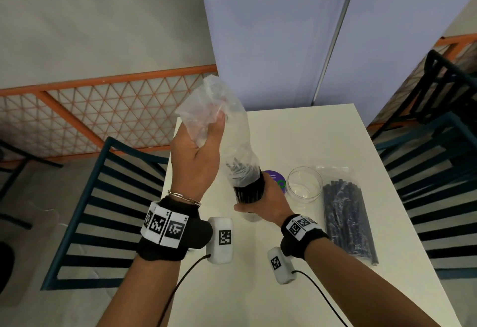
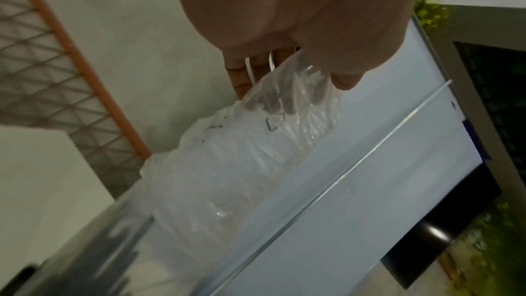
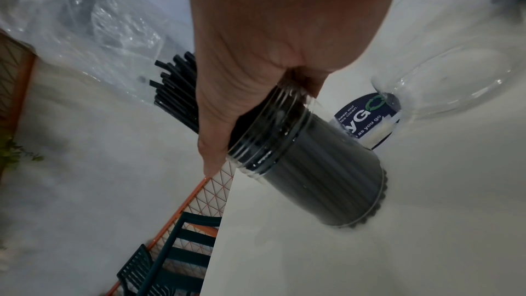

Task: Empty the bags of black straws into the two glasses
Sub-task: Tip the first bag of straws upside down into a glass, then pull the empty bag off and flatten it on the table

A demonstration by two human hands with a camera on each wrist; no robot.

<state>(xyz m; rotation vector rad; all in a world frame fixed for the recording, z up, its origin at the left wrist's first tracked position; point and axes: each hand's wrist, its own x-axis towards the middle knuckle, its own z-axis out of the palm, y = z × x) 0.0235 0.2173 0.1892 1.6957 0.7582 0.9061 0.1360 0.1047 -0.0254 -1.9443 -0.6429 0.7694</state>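
Between the hands, draw the crumpled clear plastic bag (image 1: 219,120) gripped by the left hand (image 1: 196,156) straight up while the right hand (image 1: 260,203) clasps the straw-filled clear glass (image 3: 313,165) on the white counter (image 1: 322,133).

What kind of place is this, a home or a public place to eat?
Probably a café or canteen seating area, not a home. A small white table has slatted chairs on both sides, an orange lattice railing fences the area, and a round sticker on the table mentions keeping things clean.

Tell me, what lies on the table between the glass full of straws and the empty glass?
A round purple sticker lies there, partly hidden behind the full glass; the head view shows it, left of the empty glass.
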